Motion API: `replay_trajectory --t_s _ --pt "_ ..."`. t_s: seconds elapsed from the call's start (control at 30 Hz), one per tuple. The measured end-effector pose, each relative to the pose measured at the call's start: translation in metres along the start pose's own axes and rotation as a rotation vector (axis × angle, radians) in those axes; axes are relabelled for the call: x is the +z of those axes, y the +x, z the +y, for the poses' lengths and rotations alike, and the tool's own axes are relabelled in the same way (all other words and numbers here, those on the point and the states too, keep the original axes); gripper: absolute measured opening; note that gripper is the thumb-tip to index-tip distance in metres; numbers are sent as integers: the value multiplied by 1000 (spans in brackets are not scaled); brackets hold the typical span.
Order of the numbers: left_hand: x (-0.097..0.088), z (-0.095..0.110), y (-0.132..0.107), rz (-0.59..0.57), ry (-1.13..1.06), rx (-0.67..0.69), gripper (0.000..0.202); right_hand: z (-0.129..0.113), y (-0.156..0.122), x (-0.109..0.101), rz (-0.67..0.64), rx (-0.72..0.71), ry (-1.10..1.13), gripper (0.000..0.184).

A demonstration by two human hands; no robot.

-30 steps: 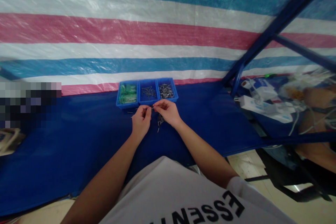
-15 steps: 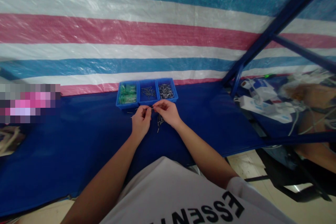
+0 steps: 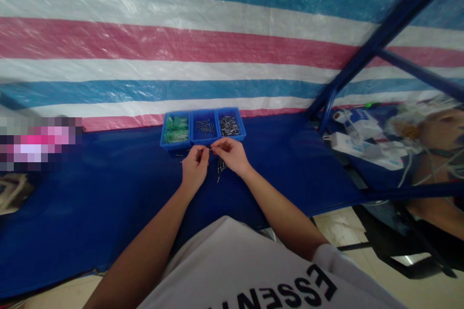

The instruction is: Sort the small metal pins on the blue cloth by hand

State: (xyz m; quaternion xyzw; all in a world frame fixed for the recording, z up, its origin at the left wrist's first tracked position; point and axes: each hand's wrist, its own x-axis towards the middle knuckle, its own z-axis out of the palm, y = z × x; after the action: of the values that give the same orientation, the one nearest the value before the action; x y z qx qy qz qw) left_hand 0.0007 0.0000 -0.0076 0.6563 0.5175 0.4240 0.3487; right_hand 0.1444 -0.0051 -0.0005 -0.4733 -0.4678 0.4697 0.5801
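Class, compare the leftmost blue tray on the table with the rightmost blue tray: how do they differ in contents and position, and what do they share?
The leftmost blue tray holds green pieces; the rightmost blue tray holds a heap of small dark metal pins. The leftmost blue tray lies clear of the hands; the rightmost blue tray sits just behind the right hand. Both are the same blue plastic, alike in size, in one row on the blue tabletop.

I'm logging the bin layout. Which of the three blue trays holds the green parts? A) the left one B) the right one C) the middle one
A: the green parts fill the left tray; the middle tray and right tray hold small dark metal pieces.
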Motion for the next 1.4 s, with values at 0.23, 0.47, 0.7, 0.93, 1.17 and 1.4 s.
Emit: replay_trajectory --t_s 0.23,0.47,0.7,0.93,1.17,1.4 --pt "0 -1 0 3 2 -4 24 -1 0 1 -6 -18 9 16" --pt "0 0 0 4 5 -4 24 1 0 1 -10 -24 1 16" --pt "0 0 0 1 3 -4 25 2 0 0 -8 -37 -7 16" --pt "1 -3 1 2 11 -12 24 0 0 0 -17 -37 -2 15" --pt "1 -2 1 5 -2 -11 24 -1 0 1 -11 -34 -4 16" --pt "1 -2 1 5 6 0 24 1 1 0 -13 -33 -1 18"
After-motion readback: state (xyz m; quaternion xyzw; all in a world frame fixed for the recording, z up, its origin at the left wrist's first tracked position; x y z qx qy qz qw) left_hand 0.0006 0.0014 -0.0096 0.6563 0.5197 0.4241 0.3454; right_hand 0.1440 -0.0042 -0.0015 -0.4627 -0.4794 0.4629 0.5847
